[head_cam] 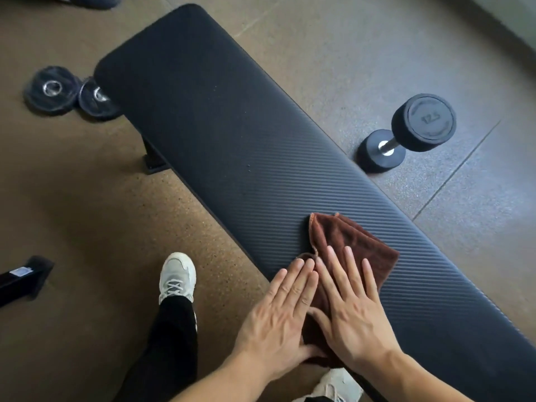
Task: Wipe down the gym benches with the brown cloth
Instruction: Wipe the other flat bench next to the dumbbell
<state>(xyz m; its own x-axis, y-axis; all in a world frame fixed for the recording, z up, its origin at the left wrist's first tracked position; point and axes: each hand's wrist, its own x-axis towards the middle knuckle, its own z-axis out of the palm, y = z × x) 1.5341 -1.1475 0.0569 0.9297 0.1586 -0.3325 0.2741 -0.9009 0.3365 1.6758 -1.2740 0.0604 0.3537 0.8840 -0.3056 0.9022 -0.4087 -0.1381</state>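
A long black padded gym bench (pixel 232 134) with a ribbed surface runs diagonally from upper left to lower right. A brown cloth (pixel 348 242) lies flat on its near part. My left hand (pixel 278 317) and my right hand (pixel 348 309) rest side by side on the cloth, palms down, fingers stretched out and pressing it against the pad. The left hand lies over the cloth's near edge at the bench's side. Neither hand is closed around the cloth.
A black dumbbell (pixel 406 132) stands on the floor right of the bench. Two weight plates (pixel 52 89) lie on the floor at the bench's far left end. A black bench foot (pixel 152 161) and another black bar (pixel 23 281) are on the left. My white shoe (pixel 177 278) stands beside the bench.
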